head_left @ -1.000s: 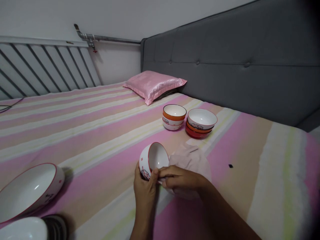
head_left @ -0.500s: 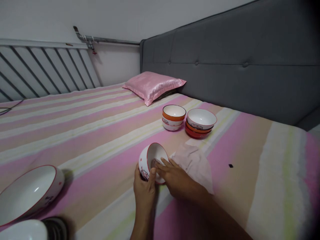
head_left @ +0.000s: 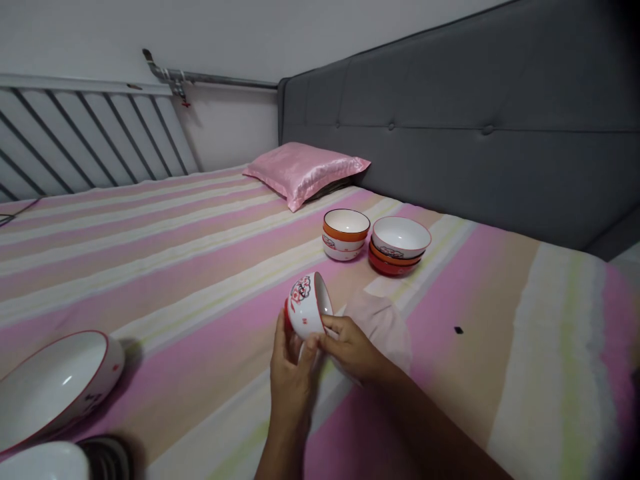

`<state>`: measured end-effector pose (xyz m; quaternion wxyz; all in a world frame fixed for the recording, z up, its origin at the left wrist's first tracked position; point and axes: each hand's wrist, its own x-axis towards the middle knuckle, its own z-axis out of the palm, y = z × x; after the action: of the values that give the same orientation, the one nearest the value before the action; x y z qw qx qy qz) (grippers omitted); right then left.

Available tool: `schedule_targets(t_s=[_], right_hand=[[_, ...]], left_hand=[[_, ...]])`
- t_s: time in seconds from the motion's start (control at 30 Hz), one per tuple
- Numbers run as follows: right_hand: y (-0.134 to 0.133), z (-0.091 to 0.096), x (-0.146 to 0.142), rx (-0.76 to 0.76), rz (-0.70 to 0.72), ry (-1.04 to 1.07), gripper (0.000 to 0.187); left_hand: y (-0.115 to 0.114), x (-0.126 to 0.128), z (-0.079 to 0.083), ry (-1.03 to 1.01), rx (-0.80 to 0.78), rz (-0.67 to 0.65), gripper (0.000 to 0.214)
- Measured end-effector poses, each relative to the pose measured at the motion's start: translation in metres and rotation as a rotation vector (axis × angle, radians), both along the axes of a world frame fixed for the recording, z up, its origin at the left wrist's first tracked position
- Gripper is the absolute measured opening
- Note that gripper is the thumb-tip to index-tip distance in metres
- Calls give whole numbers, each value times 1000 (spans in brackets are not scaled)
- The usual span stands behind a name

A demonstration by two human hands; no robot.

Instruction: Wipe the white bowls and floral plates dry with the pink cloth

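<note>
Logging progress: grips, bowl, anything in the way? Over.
Left grip holds white bowl, tilted sideways; right grip at its rim. Close by: pale pink cloth beside right grip. Bowl stacks beyond, apart from held bowl.

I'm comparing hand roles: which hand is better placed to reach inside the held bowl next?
Probably the right hand: its fingers are at the rim on the open side of the bowl, while the left hand supports its outside.
</note>
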<state>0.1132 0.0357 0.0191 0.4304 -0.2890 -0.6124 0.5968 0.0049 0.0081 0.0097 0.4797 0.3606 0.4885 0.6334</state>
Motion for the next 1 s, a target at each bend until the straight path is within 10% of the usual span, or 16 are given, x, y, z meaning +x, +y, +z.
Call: schedule_targets(t_s=[0.2, 0.5, 0.77, 1.0], right_hand=[[-5, 6, 7, 206, 176, -363, 42], [0, -10, 10, 539, -14, -1046, 60], [-1, -10, 11, 482, -46, -995, 63], [5, 4, 27, 335, -40, -551, 68]], left_hand=[[-4, 0, -2, -159, -142, 43, 67], [-2, 1, -1, -161, -121, 46, 60], [-4, 4, 3, -138, -106, 54, 55], [-2, 2, 3, -73, -66, 15, 67]])
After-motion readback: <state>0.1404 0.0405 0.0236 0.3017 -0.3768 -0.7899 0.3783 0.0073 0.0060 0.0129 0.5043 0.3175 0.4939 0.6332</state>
